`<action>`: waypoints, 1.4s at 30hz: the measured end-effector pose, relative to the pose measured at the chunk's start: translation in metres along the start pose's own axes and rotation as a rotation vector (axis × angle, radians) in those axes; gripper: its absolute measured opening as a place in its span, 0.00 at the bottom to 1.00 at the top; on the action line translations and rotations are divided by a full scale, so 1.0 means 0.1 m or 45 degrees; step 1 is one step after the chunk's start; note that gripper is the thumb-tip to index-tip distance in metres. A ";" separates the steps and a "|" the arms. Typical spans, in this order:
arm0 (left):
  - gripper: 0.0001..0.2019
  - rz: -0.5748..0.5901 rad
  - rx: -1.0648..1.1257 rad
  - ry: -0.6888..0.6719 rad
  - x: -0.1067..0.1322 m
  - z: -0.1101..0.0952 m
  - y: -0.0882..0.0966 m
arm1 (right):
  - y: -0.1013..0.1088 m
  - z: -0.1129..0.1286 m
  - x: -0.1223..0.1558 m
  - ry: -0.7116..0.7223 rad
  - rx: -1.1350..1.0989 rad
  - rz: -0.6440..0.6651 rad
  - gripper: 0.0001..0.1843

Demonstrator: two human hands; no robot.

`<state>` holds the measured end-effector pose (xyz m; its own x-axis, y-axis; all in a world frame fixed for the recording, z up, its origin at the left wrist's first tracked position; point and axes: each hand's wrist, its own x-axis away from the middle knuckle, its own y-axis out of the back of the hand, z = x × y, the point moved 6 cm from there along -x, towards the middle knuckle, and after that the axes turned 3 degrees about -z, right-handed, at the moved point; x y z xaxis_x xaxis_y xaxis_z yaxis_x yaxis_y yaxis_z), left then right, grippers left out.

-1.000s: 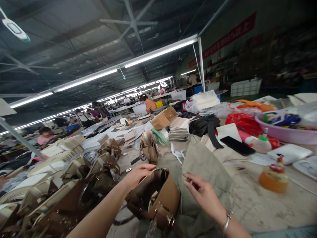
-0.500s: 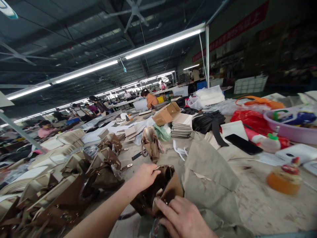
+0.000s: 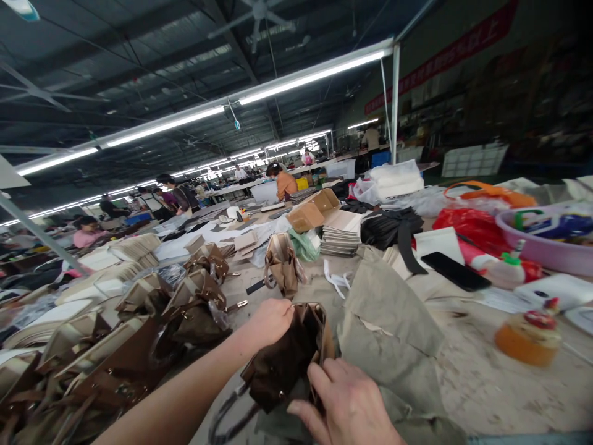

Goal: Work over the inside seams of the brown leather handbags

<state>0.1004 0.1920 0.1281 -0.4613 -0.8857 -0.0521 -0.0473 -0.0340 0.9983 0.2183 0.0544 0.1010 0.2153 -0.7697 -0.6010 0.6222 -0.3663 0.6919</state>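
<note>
In the head view, an open dark-brown and tan handbag [image 3: 287, 364] sits on the stained beige desk [image 3: 482, 383], beside a creased grey-green sheet [image 3: 393, 309]. The left hand [image 3: 271, 321] pinches its far rim; the right hand's [image 3: 347, 392] fingers bend against its right side, whether pinching I cannot tell.

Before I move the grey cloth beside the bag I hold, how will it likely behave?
The grey cloth is probably floppy, since creases run across it and its lower part bunches into folds. It looks thin, so it is perhaps light for its size.
</note>
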 end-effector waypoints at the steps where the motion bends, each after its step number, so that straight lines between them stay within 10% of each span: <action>1: 0.15 0.012 0.010 0.012 0.01 0.01 0.00 | 0.05 -0.05 0.01 -0.051 -0.009 -0.009 0.14; 6: 0.13 0.005 0.064 0.064 0.12 -0.05 0.03 | 0.18 -0.30 0.06 -0.258 0.066 0.007 0.03; 13: 0.27 -0.031 0.134 0.082 0.50 -0.26 0.16 | 0.38 -0.88 0.03 -0.473 -0.114 0.118 0.23; 17: 0.33 -0.043 0.239 -0.142 0.57 -0.43 0.22 | 0.40 -1.06 0.01 -0.485 -0.358 0.073 0.17; 21: 0.29 -0.028 0.281 -0.355 0.52 -0.59 0.27 | 0.37 -0.98 0.02 -0.486 -0.467 0.183 0.14; 25: 0.06 -0.078 0.241 -0.679 0.55 -0.78 0.35 | 0.39 -0.88 0.05 -0.479 -0.350 0.340 0.09; 31: 0.12 0.054 0.092 -1.076 0.85 -0.75 0.20 | 0.38 -0.84 0.07 -0.461 -0.285 0.287 0.07; 38: 0.16 -0.161 -0.091 -0.904 1.07 -0.68 0.50 | 0.64 -0.56 -0.26 -0.112 -0.161 0.004 0.14; 42: 0.17 -0.073 -0.054 -0.849 1.17 -0.79 0.33 | 0.56 -0.56 -0.41 -0.126 -0.138 0.129 0.12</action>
<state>0.1147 0.0510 0.1565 -0.9085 -0.4066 -0.0963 -0.0594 -0.1025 0.9930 0.2865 0.0954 0.1417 0.2092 -0.8492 -0.4848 0.6796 -0.2302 0.6965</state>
